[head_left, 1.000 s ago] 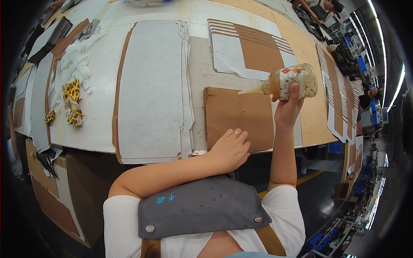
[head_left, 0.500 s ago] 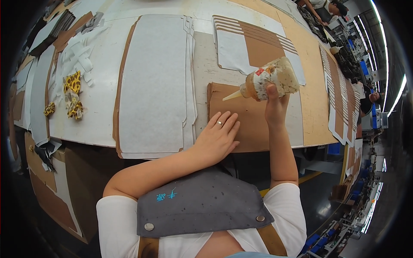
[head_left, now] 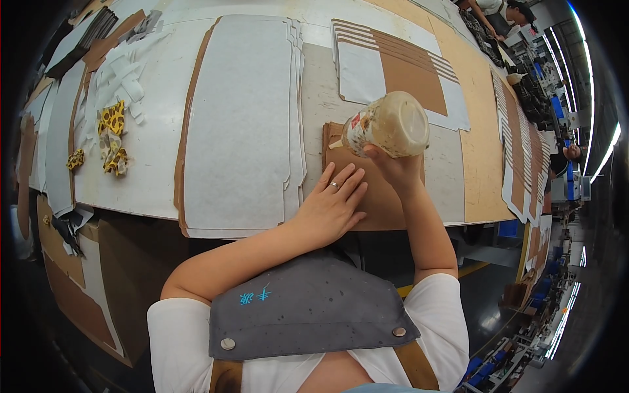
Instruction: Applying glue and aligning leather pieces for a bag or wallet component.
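My right hand (head_left: pixel 396 169) is wrapped round a stained, translucent squeeze bottle (head_left: pixel 401 124) with a pale pointed nozzle. The bottle is tilted, its base facing up toward me and its nozzle pointing down left at the top left edge of a brown sheet stack (head_left: pixel 386 206). Whether the tip touches the sheet I cannot tell. Flat on that stack lies my left hand (head_left: pixel 331 203), fingers stretched out, a ring on one finger. Left of it is a tall pile of large white sheets (head_left: pixel 239 124) with brown edges.
Beyond the bottle lie overlapping brown and white panels (head_left: pixel 409 75). White strips (head_left: pixel 124 82) and yellow spotted scraps (head_left: pixel 113 134) are on the table's left part. More striped panels (head_left: pixel 521 144) lie at the right edge. A co-worker (head_left: pixel 488 16) sits at the far right.
My right hand has brought the bottle left and tipped it further, so its nozzle is now over the stack's upper left edge. The left hand has stayed nearly in place.
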